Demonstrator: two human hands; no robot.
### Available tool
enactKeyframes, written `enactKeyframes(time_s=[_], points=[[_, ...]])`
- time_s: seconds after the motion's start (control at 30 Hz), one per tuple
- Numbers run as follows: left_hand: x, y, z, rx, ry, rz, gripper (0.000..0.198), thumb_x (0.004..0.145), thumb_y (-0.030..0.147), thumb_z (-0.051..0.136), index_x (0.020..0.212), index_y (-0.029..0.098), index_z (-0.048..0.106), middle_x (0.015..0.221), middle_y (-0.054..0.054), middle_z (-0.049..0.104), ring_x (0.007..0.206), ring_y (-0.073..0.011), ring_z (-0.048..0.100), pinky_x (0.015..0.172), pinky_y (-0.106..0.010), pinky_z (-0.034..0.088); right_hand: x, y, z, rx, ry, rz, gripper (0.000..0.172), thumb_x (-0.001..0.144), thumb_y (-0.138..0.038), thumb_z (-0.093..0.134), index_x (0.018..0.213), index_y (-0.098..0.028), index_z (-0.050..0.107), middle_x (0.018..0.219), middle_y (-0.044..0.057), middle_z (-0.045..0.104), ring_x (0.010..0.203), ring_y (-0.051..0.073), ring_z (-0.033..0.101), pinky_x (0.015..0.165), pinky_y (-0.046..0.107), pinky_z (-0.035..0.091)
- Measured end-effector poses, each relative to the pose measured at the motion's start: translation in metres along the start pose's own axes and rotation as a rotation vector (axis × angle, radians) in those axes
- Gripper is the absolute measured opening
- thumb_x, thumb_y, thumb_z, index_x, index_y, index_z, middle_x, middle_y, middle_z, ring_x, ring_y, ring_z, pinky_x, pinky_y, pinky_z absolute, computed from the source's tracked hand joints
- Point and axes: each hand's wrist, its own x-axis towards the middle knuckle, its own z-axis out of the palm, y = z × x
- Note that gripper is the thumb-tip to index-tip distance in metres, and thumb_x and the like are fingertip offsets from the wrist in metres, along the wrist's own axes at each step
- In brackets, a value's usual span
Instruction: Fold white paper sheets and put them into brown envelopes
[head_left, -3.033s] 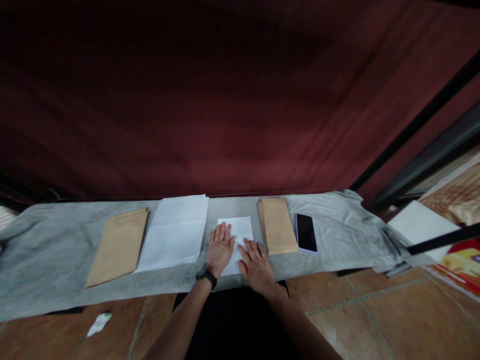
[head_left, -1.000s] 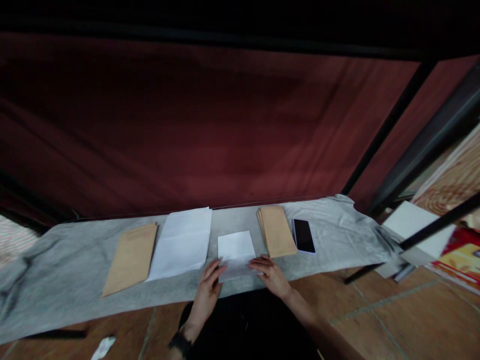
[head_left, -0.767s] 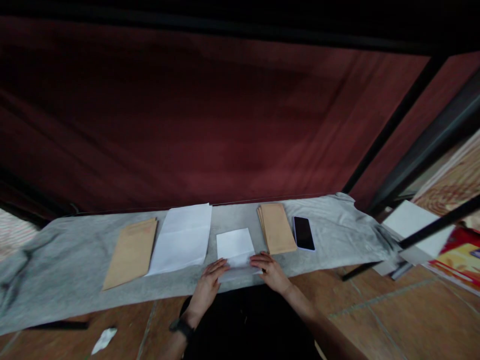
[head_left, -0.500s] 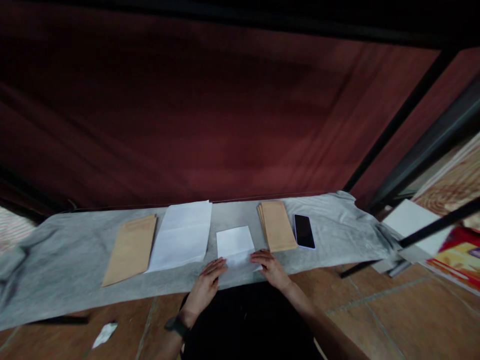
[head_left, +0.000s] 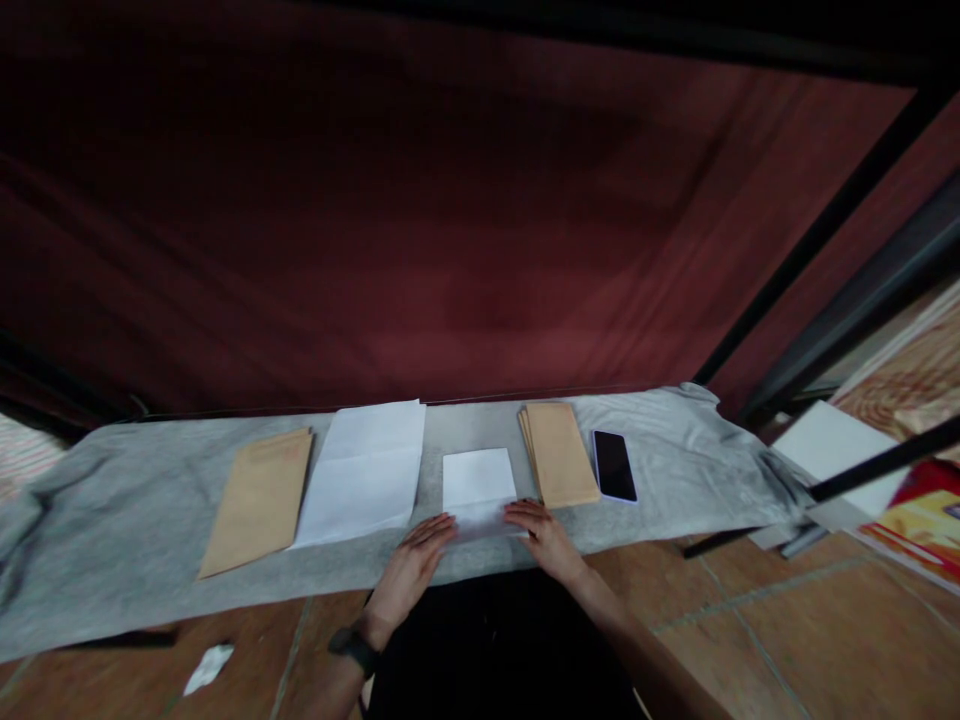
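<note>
A white sheet of paper (head_left: 478,474) lies in front of me with its near part folded up in a band. My left hand (head_left: 421,553) pinches the left end of that fold, and a dark watch sits on the wrist. At the right end, my right hand (head_left: 545,538) grips the same fold with fingertips on top. Both thumbs are hidden. To the left lies a stack of larger white paper (head_left: 367,468) with a crease across it. Several brown envelopes (head_left: 562,455) lie fanned just beyond my right hand.
A grey cloth (head_left: 112,520) covers the narrow table. More brown envelopes (head_left: 259,500) lie at the left, and a phone (head_left: 614,466) lies at the right. Behind stands a dark red panel (head_left: 465,250). A scrap of white paper (head_left: 209,668) is on the tiled floor.
The near edge of the sheet is drawn into a narrower, straighter fold between my hands. The sheet sits squarer to me, and the view has shifted slightly.
</note>
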Motion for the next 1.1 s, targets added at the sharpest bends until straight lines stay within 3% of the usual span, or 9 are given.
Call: enactKeyframes(time_s=[0.13,0.33,0.47,0.6,0.77,0.9,0.97,1.1], points=[[0.001,0.002,0.005,0.02,0.125,-0.127,0.032,0.097,0.033,0.043,0.117,0.027,0.067,0.116,-0.003,0.072,0.11,-0.0193,0.066,0.1,-0.036,0.053,0.001,-0.008,-0.006,0.014,-0.01,0.047,0.033,0.096,-0.021,0.05,0.123,-0.03,0.066,0.123,0.002,0.07,0.12,0.021,0.06,0.106,0.041,0.045],[0.011,0.005,0.018,0.027,0.272,-0.252,0.036,0.099,0.044,0.039,0.108,0.022,0.066,0.103,-0.007,0.074,0.095,-0.0225,0.07,0.087,-0.036,0.057,0.006,-0.01,0.001,-0.034,0.112,0.137,0.032,0.102,-0.035,0.042,0.122,-0.026,0.065,0.116,0.005,0.071,0.112,0.022,0.064,0.098,0.035,0.05],[0.008,0.002,0.018,-0.001,0.234,-0.266,0.035,0.099,0.044,0.04,0.106,0.021,0.066,0.1,-0.007,0.074,0.094,-0.0219,0.071,0.085,-0.036,0.057,0.007,-0.008,0.01,0.043,0.178,0.201,0.03,0.099,-0.037,0.047,0.112,-0.021,0.068,0.108,0.009,0.073,0.105,0.023,0.066,0.096,0.037,0.05],[0.003,-0.003,0.013,-0.001,0.149,-0.149,0.03,0.096,0.036,0.049,0.118,0.024,0.065,0.119,-0.007,0.071,0.112,-0.0215,0.065,0.099,-0.039,0.052,0.006,-0.008,0.012,0.112,0.182,0.251,0.026,0.094,-0.027,0.052,0.114,-0.021,0.069,0.11,0.009,0.073,0.107,0.024,0.066,0.098,0.041,0.051],[0.002,-0.004,0.005,0.058,0.013,-0.022,0.041,0.086,0.009,0.049,0.116,0.028,0.068,0.135,-0.002,0.063,0.126,-0.0208,0.056,0.109,-0.043,0.045,0.009,-0.004,-0.013,0.207,-0.024,0.19,0.048,0.086,-0.003,0.043,0.117,-0.028,0.07,0.119,0.001,0.072,0.112,0.019,0.066,0.102,0.037,0.05],[0.004,-0.002,0.003,0.092,-0.014,-0.008,0.053,0.081,0.003,0.046,0.123,0.028,0.066,0.138,-0.002,0.06,0.128,-0.0206,0.054,0.11,-0.044,0.045,0.033,-0.009,-0.033,0.241,-0.103,0.103,0.044,0.093,-0.01,0.041,0.126,-0.026,0.065,0.126,0.002,0.068,0.118,0.017,0.063,0.104,0.036,0.049],[0.006,-0.002,0.004,0.12,-0.028,-0.016,0.057,0.08,0.003,0.047,0.127,0.029,0.064,0.139,-0.002,0.06,0.128,-0.0212,0.054,0.11,-0.044,0.044,0.05,-0.014,-0.027,0.199,-0.135,0.018,0.04,0.097,-0.02,0.044,0.135,-0.023,0.059,0.136,0.004,0.062,0.127,0.018,0.057,0.11,0.037,0.044],[0.005,-0.004,0.009,0.187,-0.063,-0.007,0.065,0.078,0.001,0.046,0.135,0.031,0.058,0.142,-0.001,0.057,0.13,-0.0214,0.052,0.111,-0.045,0.043,0.076,-0.02,0.01,-0.091,-0.263,-0.091,0.04,0.101,-0.03,0.045,0.139,-0.026,0.054,0.15,0.004,0.047,0.141,0.02,0.039,0.119,0.042,0.03]])
